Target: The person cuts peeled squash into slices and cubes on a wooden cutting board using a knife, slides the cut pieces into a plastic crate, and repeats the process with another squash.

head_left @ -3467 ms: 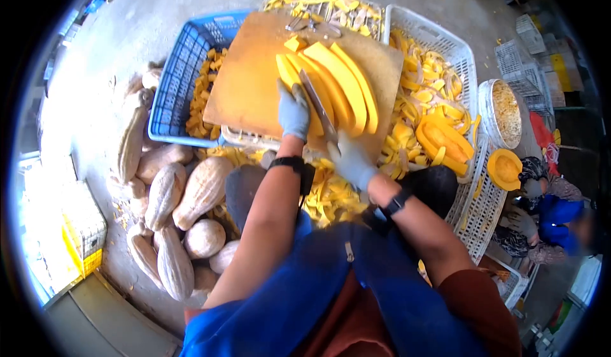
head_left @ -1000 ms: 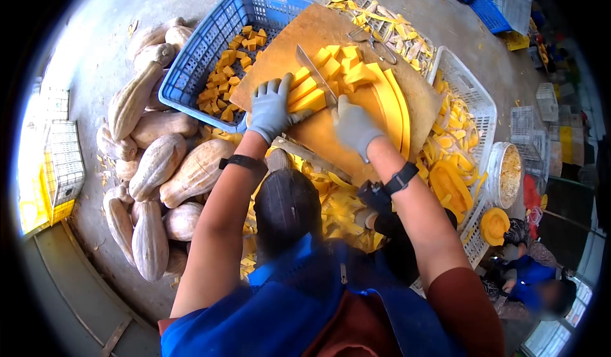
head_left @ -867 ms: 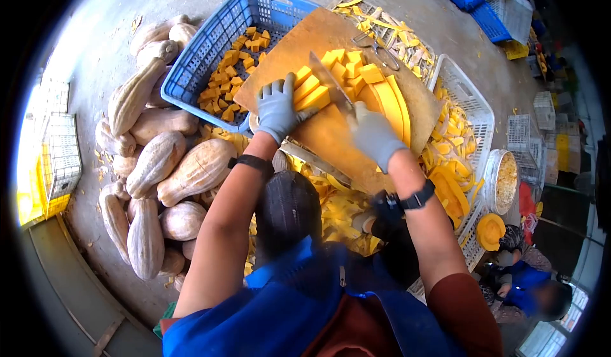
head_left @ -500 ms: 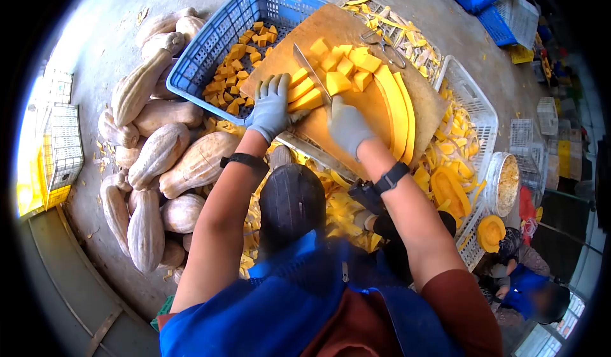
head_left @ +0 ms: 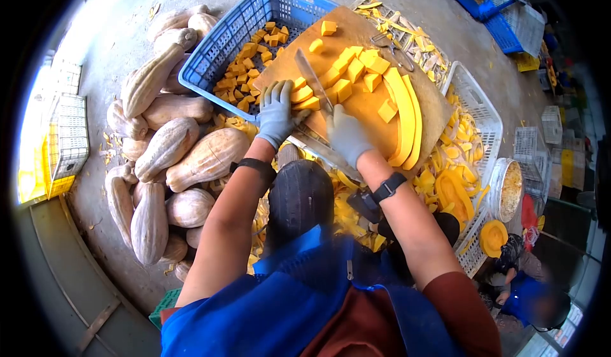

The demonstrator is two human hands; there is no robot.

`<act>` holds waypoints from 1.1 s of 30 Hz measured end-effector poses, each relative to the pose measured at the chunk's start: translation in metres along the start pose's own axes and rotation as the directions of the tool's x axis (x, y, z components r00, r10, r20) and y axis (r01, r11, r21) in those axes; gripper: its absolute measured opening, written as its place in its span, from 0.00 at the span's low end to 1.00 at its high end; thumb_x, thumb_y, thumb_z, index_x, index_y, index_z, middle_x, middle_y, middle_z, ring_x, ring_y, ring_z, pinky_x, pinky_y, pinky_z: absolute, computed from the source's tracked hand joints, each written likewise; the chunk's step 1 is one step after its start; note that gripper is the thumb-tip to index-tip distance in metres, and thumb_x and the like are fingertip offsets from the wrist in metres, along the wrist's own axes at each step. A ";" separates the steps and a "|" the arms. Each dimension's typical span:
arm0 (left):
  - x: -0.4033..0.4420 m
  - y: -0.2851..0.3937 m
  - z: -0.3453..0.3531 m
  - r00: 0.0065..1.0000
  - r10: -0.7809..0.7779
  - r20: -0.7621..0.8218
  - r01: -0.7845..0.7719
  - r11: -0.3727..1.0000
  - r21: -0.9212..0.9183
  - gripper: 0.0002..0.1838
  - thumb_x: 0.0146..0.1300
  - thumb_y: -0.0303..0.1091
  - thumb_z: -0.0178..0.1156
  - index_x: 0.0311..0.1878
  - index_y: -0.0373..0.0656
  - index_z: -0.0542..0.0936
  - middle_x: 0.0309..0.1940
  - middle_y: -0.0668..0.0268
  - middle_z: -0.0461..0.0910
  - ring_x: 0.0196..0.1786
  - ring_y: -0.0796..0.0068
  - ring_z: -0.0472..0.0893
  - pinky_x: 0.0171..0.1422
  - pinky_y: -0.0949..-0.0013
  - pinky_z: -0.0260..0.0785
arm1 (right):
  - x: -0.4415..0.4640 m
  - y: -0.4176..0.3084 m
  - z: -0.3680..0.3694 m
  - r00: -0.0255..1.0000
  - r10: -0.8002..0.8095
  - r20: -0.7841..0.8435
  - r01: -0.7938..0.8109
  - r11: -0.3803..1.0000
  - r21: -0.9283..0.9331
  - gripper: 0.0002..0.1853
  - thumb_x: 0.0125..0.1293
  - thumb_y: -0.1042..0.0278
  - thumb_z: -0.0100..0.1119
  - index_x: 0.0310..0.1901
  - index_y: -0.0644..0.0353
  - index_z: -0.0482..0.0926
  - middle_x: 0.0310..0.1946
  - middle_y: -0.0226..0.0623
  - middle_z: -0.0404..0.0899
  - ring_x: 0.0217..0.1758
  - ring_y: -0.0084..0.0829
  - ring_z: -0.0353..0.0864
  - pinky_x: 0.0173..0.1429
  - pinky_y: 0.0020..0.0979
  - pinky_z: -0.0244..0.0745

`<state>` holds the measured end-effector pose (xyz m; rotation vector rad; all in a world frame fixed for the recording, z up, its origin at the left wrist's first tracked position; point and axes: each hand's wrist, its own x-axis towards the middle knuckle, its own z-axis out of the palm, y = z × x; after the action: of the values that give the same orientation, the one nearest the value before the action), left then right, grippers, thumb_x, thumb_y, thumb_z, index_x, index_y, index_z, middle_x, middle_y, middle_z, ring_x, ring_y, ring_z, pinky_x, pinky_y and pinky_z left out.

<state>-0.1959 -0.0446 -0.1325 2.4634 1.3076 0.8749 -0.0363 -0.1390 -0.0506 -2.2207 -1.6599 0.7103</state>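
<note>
**Pumpkin pieces lie between the 2 gloved hands, with the knife blade beside them**

On the brown cutting board (head_left: pixel 277 69), 3 short pumpkin pieces (head_left: pixel 303 95) lie side by side, just between the left hand (head_left: pixel 276 115) and the blade of the knife (head_left: pixel 312 77). The left hand, in a grey glove, is rather open: its fingers are nearly straight, slightly apart, and rest against the left ends of these pieces, while the thumb lies near their lower side. How strongly it presses, I cannot tell. The right hand (head_left: pixel 347 135), also gloved, is closed around the knife, so the handle is hidden in it; the blade points away from the person, toward the upper left.

On the right side of the blade there is a group of pumpkin cubes (head_left: pixel 354 70), quite near to the right hand and beyond its fingers. Farther to the right, 2 long pumpkin strips (head_left: pixel 405 124) lie along the board, with 1 loose cube just beside them. Another 2 cubes are near the far edge.

The blue crate (head_left: pixel 216 42), which contains many cut cubes, is at the left of the board, beyond the left hand. Whole pumpkins (head_left: pixel 210 156) are piled on the floor at the left.
</note>
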 end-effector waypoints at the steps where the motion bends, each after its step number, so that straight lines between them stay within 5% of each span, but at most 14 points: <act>1: -0.001 0.000 0.000 1.000 -0.006 -0.005 0.006 1.000 -0.027 0.44 0.46 0.51 0.70 0.65 0.42 0.65 0.60 0.54 0.68 0.66 0.50 0.64 0.73 0.49 0.52 | -0.002 0.004 0.000 0.999 -0.003 -0.037 0.005 0.999 0.050 0.12 0.68 0.61 0.45 0.42 0.62 0.67 0.26 0.59 0.78 0.31 0.60 0.79 0.40 0.56 0.72; 7: -0.016 -0.006 -0.005 0.999 -0.036 -0.026 0.035 0.997 -0.063 0.42 0.47 0.49 0.71 0.64 0.42 0.65 0.60 0.53 0.68 0.65 0.48 0.64 0.71 0.51 0.54 | -0.016 -0.044 -0.040 0.999 -0.047 0.007 0.046 0.997 0.054 0.12 0.68 0.62 0.46 0.41 0.64 0.67 0.28 0.61 0.79 0.34 0.61 0.79 0.41 0.56 0.72; 11: -0.011 -0.008 0.003 0.998 -0.004 -0.061 0.006 0.999 0.035 0.38 0.48 0.50 0.70 0.59 0.43 0.68 0.56 0.55 0.70 0.62 0.50 0.66 0.68 0.50 0.55 | 0.006 -0.015 0.005 0.988 0.019 0.155 -0.015 1.000 -0.027 0.14 0.68 0.60 0.46 0.44 0.64 0.69 0.31 0.62 0.79 0.37 0.61 0.79 0.43 0.54 0.73; 14: -0.008 -0.008 0.010 0.996 0.037 -0.075 -0.030 0.995 0.092 0.34 0.52 0.50 0.67 0.59 0.43 0.69 0.54 0.56 0.70 0.62 0.52 0.67 0.68 0.48 0.55 | -0.012 0.025 0.024 0.980 -0.191 -0.051 0.196 0.971 0.139 0.14 0.69 0.58 0.46 0.46 0.61 0.68 0.32 0.60 0.79 0.37 0.61 0.79 0.42 0.54 0.72; 15: -0.006 -0.006 0.011 0.999 0.016 -0.033 -0.014 0.998 0.069 0.36 0.54 0.52 0.65 0.62 0.45 0.68 0.59 0.56 0.69 0.64 0.52 0.65 0.71 0.43 0.50 | -0.027 0.015 0.010 0.995 0.030 -0.096 0.015 0.900 0.435 0.14 0.70 0.56 0.46 0.48 0.58 0.68 0.32 0.59 0.79 0.37 0.61 0.78 0.40 0.53 0.72; 19: 0.011 0.024 -0.005 0.911 0.389 0.134 -0.397 0.917 0.035 0.38 0.55 0.57 0.63 0.68 0.58 0.65 0.71 0.59 0.59 0.72 0.52 0.58 0.74 0.33 0.35 | -0.091 0.039 -0.034 0.896 0.221 -0.385 -0.139 0.963 0.229 0.20 0.68 0.63 0.50 0.59 0.63 0.67 0.31 0.56 0.80 0.34 0.55 0.80 0.38 0.47 0.74; 22: 0.031 0.043 0.006 0.666 0.698 0.262 -0.712 0.700 -0.058 0.27 0.58 0.53 0.60 0.61 0.62 0.74 0.70 0.66 0.61 0.73 0.56 0.58 0.75 0.34 0.36 | -0.099 0.076 -0.027 0.864 0.264 -0.430 -0.249 0.964 0.091 0.22 0.67 0.64 0.49 0.61 0.62 0.66 0.30 0.58 0.79 0.34 0.57 0.79 0.38 0.48 0.74; 26: 0.061 0.040 0.021 0.666 0.697 0.264 -0.718 0.695 -0.024 0.20 0.59 0.49 0.58 0.55 0.63 0.78 0.69 0.68 0.64 0.73 0.58 0.59 0.75 0.35 0.37 | -0.078 0.048 -0.022 0.891 0.409 -0.200 -0.388 0.912 0.134 0.24 0.67 0.63 0.48 0.63 0.63 0.62 0.30 0.60 0.79 0.33 0.59 0.79 0.38 0.50 0.74; 27: 0.066 0.032 0.022 0.676 0.695 0.245 -0.719 0.695 0.012 0.19 0.58 0.48 0.60 0.53 0.63 0.78 0.68 0.69 0.65 0.72 0.58 0.59 0.75 0.36 0.39 | -0.065 0.055 0.001 0.904 0.276 -0.326 -0.227 0.957 0.180 0.24 0.67 0.63 0.49 0.62 0.64 0.62 0.28 0.59 0.78 0.30 0.57 0.79 0.36 0.49 0.74; 30: 0.085 0.009 0.016 0.754 0.590 0.288 -0.640 0.759 0.122 0.18 0.58 0.47 0.60 0.53 0.63 0.79 0.68 0.68 0.65 0.72 0.57 0.60 0.75 0.36 0.39 | -0.020 0.047 0.016 0.920 0.134 -0.368 0.014 0.927 0.374 0.21 0.68 0.63 0.51 0.59 0.62 0.64 0.22 0.49 0.77 0.21 0.45 0.78 0.28 0.43 0.74; 33: 0.091 0.005 -0.003 0.881 0.428 0.203 -0.462 0.870 0.173 0.21 0.55 0.48 0.62 0.54 0.61 0.78 0.68 0.65 0.65 0.72 0.54 0.59 0.75 0.36 0.38 | -0.011 0.044 -0.009 0.904 0.281 -0.323 -0.044 0.811 0.583 0.16 0.68 0.65 0.50 0.53 0.62 0.66 0.19 0.39 0.73 0.17 0.32 0.74 0.21 0.35 0.70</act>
<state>-0.1551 0.0257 -0.0912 3.0072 0.8232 0.6272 0.0022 -0.1618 -0.0623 -1.9121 -0.9064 0.6313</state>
